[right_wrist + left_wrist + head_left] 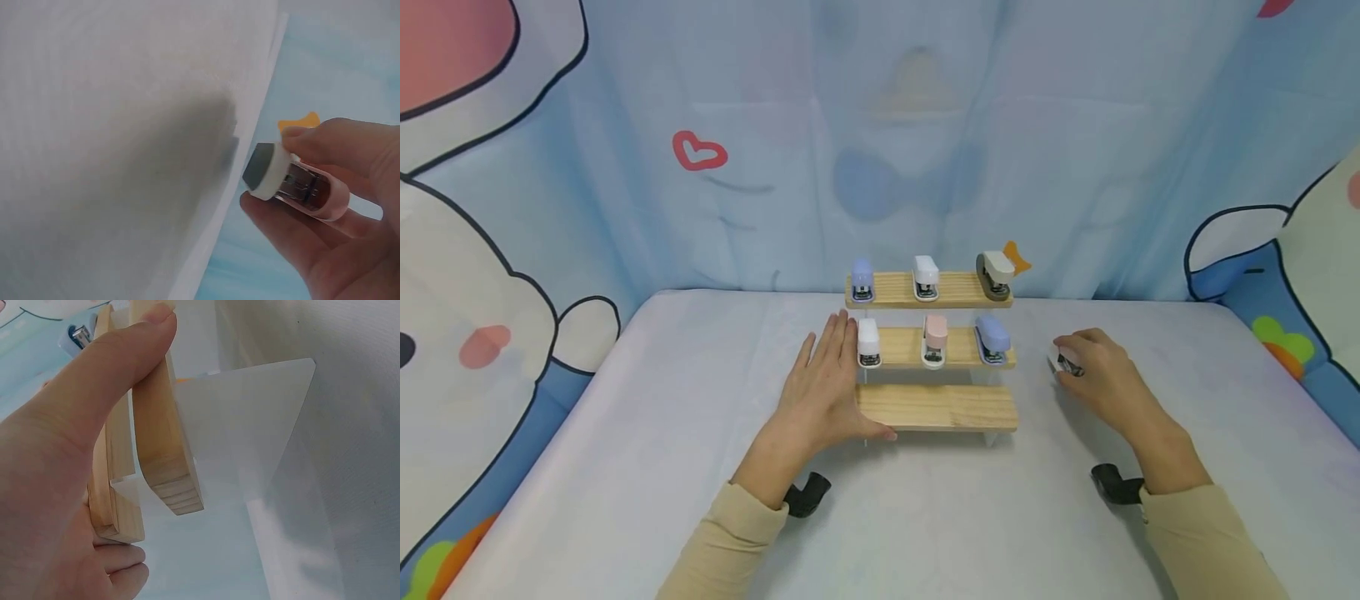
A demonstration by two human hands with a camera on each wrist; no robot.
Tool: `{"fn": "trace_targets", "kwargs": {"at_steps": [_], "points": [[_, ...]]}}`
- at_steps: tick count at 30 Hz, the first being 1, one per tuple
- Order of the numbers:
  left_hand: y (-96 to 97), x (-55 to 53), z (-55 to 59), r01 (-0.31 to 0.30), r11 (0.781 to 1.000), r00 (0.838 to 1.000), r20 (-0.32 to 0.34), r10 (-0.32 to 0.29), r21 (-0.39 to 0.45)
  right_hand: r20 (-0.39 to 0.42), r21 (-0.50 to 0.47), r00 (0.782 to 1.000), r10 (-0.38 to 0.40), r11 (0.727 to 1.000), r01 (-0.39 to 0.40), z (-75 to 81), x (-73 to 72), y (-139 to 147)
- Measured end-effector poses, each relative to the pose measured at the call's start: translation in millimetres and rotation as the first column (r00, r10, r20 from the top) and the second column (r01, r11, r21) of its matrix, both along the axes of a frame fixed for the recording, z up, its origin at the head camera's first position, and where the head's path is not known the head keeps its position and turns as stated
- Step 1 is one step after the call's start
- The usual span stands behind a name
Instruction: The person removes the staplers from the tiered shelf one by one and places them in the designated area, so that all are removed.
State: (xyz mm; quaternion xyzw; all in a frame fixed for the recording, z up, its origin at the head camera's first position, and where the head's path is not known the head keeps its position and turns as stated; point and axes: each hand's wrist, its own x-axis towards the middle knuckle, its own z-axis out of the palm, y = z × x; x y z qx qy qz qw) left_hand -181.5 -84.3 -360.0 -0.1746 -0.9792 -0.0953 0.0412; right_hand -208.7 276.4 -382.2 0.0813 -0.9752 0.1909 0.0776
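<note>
My right hand (1101,371) pinches a small pink-and-white stapler (306,187) between thumb and fingers, above the table to the right of a three-tier wooden display stand (936,407). Its grey end faces away from the palm in the right wrist view. My left hand (823,392) lies along the stand's left end, fingers straight. Its thumb (119,353) touches the front of the lowest board (165,431). On the middle tier are a white stapler (868,342), a pink stapler (934,340) and a lavender stapler (992,337). The lowest board is bare.
Lavender (862,279), white (926,277) and grey-and-white (996,275) staplers stand on the top tier. Translucent side panels (244,419) support the boards. A white cloth covers the table (925,533); a blue printed curtain (880,125) hangs behind.
</note>
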Motion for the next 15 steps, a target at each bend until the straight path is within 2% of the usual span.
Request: {"fn": "trace_targets", "kwargs": {"at_steps": [8, 15], "points": [[-0.4, 0.4, 0.7, 0.000, 1.000, 1.000, -0.001, 0.000, 0.009, 0.183, 0.012, 0.983, -0.028, 1.000, 0.027, -0.6, -3.5, 0.6], [0.4, 0.4, 0.5, -0.001, 1.000, 1.000, -0.002, 0.001, 0.017, 0.227, 0.014, 0.973, -0.041, 0.999, 0.039, -1.1, -1.9, 0.8]]}}
